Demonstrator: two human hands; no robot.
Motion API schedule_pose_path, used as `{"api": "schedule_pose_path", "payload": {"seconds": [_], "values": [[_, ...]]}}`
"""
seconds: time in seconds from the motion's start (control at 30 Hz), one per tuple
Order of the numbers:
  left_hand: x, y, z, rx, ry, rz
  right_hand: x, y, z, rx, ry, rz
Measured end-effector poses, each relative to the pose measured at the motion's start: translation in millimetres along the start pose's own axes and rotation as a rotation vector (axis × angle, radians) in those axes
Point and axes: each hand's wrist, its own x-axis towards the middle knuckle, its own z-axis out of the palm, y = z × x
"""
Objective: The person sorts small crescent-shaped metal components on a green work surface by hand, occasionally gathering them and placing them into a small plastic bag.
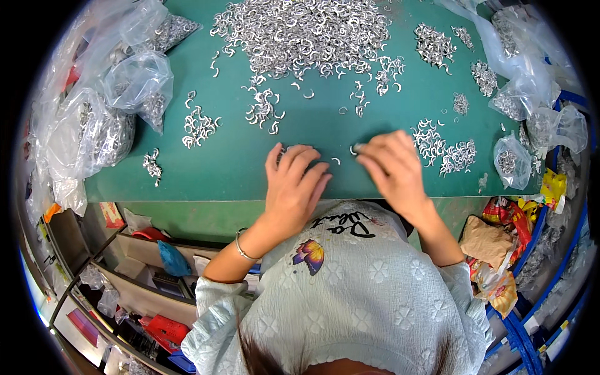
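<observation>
A large pile of small crescent-shaped metal pieces (306, 31) covers the far middle of the green tabletop (237, 175). My left hand (294, 184) rests near the front edge, fingers bent and apart, tips on the table. Something small and silvery shows by its index fingertip, mostly hidden. To the right, my right hand (394, 169) is slightly blurred, thumb and fingers drawn together around a crescent metal piece (354, 150) at the tips. Between the hands lies a single loose crescent (336, 160).
Small heaps of crescents (200, 128) lie at left, with others (459, 157) right of my right hand. Clear plastic bags (106, 131) of metal pieces crowd the left side; more bags (512, 162) line the right. Below the table are a drawer unit (137, 275) and crumpled packaging (494, 240).
</observation>
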Motion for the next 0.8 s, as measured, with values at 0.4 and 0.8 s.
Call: {"api": "schedule_pose_path", "payload": {"seconds": [0.4,0.8], "values": [[8.1,-2.0,-16.4,0.0,0.057,-0.09,16.6,12.0,-4.0,-0.13,0.034,0.086],[17.8,0.2,-17.8,0.02,0.074,-0.117,15.2,11.3,-5.8,0.116,0.074,0.269]]}}
